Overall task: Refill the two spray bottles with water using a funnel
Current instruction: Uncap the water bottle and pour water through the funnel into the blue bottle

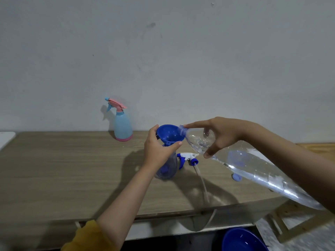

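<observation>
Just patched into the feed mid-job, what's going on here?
A person is refilling a clear spray bottle. The left hand steadies the blue funnel in its neck while the right hand tips a large water bottle at the funnel's rim. The removed trigger head lies beside it; the pastel spray bottle stands capped by the wall.

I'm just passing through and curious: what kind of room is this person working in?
Probably a plain room at home or a small utility corner, though it is hard to be sure. A bare, scuffed wall backs a simple wooden table, household spray bottles stand on it, and a blue basin sits on the floor.
</observation>
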{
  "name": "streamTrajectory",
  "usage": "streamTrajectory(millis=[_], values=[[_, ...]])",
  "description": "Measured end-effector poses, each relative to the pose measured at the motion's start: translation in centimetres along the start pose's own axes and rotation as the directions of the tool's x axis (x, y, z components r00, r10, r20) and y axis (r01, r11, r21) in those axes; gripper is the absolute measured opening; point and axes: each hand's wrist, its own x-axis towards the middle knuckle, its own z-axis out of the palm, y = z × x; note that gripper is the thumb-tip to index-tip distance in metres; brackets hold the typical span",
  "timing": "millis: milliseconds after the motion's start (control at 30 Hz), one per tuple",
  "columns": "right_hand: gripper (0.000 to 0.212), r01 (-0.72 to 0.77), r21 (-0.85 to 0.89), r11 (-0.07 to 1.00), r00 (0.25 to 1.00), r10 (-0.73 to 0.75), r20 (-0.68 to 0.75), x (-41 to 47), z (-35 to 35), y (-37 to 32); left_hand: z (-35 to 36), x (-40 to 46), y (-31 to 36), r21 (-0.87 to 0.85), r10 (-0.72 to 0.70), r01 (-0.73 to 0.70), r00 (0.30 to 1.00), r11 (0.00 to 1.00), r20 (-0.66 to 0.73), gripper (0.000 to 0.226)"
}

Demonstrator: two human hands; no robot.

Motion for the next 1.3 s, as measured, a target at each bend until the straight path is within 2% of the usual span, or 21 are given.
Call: streamTrajectory(millis=[500,867,1000,1133,1300], values=[[0.101,0.002,-0.069,0.998,0.997,0.003,0.072,0.3,-0.7,-0.4,-0.1,0.1,-0.2,0.009,0.009,-0.009,1.0,1.0,-0.007,0.087],[0.102,0.042,-0.063,0.997,0.998,-0.04,0.037,0.6,-0.1,0.4,-0.1,0.1,-0.3,0.001,-0.004,0.004,1.0,1.0,-0.013,0.085],[0.103,0.057,-0.033,0.998,0.998,-0.058,-0.033,0.5,0.9,1.2,-0.1,0.1,-0.6,-0.008,0.005,-0.005,1.0,1.0,-0.011,0.086],[0.106,0.107,0.058,0.993,0.982,-0.096,-0.165,0.6,2.1,1.7,0.0,0.2,-0.8,-0.004,0.015,-0.015,1.0,1.0,-0.007,0.085],[0.103,0.228,0.228,0.947,0.914,-0.127,-0.385,0.6,3.1,2.0,0.0,0.2,-0.9,-0.009,0.016,-0.016,1.0,1.0,-0.014,0.084]])
